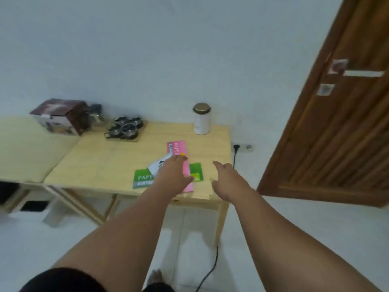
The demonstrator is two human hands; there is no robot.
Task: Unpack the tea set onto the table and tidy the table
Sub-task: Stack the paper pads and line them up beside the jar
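On the wooden table (94,163), several dark glass tea cups (125,128) sit on a small wooden tray at the back. Behind them stands a teapot (95,116) next to the dark tea set box (61,116). A pink paper pack (179,150) lies over a green paper pack (143,179), with a white paper (157,165) between them. My left hand (172,175) reaches over the pink pack, fingers spread, and seems to touch it. My right hand (225,178) hovers open over the table's right front corner, holding nothing.
A white tin with a gold lid (201,119) stands at the table's back right. A cushioned bench (27,148) adjoins the table on the left. A wall socket (242,146) with a black cable (210,268) and a wooden door (341,127) are at the right.
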